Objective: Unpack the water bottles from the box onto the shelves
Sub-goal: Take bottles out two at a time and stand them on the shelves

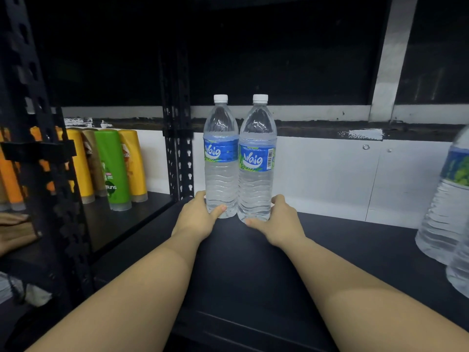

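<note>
Two water bottles (pixel 238 158) upright and touching at frame centre on the dark shelf (pixel 342 240), left hand (pixel 196 219) gripping one base, right hand (pixel 278 223) the other. More bottles (pixel 442 199) at right edge. Box unseen; remainder unknowable.

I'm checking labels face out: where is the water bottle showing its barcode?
In the head view, the barcode bottle stands upright mid-shelf, held low by the right hand, touching the other Waig bottle on its left.
</note>
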The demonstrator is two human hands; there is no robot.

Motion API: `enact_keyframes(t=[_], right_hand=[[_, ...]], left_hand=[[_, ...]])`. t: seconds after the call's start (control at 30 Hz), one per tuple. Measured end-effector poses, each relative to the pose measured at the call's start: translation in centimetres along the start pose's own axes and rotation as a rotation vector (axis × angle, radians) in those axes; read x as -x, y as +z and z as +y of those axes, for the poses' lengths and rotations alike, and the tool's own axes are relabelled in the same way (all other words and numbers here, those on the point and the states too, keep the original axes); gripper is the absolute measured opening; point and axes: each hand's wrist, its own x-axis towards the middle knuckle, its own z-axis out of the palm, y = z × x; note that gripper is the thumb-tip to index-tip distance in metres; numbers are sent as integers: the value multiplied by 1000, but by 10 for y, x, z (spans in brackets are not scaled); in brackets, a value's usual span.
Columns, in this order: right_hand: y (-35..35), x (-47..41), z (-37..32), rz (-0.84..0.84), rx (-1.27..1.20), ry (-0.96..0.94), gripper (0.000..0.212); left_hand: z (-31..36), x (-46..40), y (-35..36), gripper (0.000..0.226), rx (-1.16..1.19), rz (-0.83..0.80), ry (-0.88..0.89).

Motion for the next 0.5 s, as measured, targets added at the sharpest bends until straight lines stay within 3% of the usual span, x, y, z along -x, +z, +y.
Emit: enact_keyframes(t=[0.2, 0.37, 0.5], right_hand=[[-21, 45, -5, -239, 253, 13, 82], [-41, 110, -5, -415, 436, -24, 83], [-52, 139, -2, -379, 442, -43, 81]], left_hand=[[6, 12, -7, 60, 34, -2, -40], [9, 22, -11, 60, -14, -23, -83], [15, 38, -20, 73, -107, -84, -80]])
